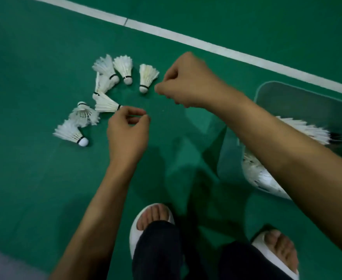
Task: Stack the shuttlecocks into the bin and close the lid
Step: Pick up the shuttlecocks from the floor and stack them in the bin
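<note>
Several white feather shuttlecocks (125,67) lie loose on the green court floor at upper left. One shuttlecock (105,104) points its cork at my left hand (127,134), whose curled index finger covers the cork; thumb and finger form an empty loop. My right hand (186,83) hovers in a blurred fist just right of another shuttlecock (147,76), with nothing seen in it. At the right stands the clear plastic bin (267,89). It holds stacked rows of shuttlecocks (311,132), partly hidden by my right forearm.
A white court line (206,45) runs diagonally across the top. A clear flat panel (222,158), perhaps the lid, lies beside the bin. My feet in white slippers (152,215) stand at the bottom centre and right.
</note>
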{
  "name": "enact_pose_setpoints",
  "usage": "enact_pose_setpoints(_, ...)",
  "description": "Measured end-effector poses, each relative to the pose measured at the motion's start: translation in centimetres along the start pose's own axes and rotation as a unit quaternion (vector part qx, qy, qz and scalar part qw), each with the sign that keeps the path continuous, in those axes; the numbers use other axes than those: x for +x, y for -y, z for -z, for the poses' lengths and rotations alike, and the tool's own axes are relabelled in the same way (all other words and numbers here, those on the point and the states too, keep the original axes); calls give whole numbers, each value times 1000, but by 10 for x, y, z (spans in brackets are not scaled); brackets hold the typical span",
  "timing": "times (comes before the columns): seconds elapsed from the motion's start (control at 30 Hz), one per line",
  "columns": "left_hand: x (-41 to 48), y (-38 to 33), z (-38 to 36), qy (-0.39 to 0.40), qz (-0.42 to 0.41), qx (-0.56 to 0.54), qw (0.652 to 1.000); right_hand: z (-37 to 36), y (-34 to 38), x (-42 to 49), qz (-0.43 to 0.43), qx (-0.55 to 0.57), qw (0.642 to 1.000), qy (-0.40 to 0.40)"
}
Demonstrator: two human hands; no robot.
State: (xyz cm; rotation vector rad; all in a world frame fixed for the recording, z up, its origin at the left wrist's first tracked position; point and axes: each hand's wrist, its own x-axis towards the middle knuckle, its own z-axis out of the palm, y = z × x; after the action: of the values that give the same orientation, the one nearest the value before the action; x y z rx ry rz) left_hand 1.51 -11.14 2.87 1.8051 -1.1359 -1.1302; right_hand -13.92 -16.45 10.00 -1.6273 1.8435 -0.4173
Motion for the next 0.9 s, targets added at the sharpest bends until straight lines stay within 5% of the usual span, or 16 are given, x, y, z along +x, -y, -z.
enact_pose_setpoints(0.1, 35, 38, 29, -169, 89, 65, 979, -34, 13, 39, -4, -65, 996, 63)
enact_pose_setpoints(0.23, 67, 63, 63, -340, 151, 207, 905, -51, 16, 86, -2, -107, 994, 38)
enact_pose_setpoints(0.47, 99, 103, 82, -222, 133, 226, 939, -75, 15, 118, -44, -117, 989, 73)
enact_pose_setpoints(0.73, 39, 79, 83, -207, 117, 137, 962, -84, 18, 109, -77, -63, 995, 26)
enact_pose_setpoints(0.9, 77, 69, 67, -218, 100, 211, 948, -67, 23, 95, -49, -75, 996, 12)
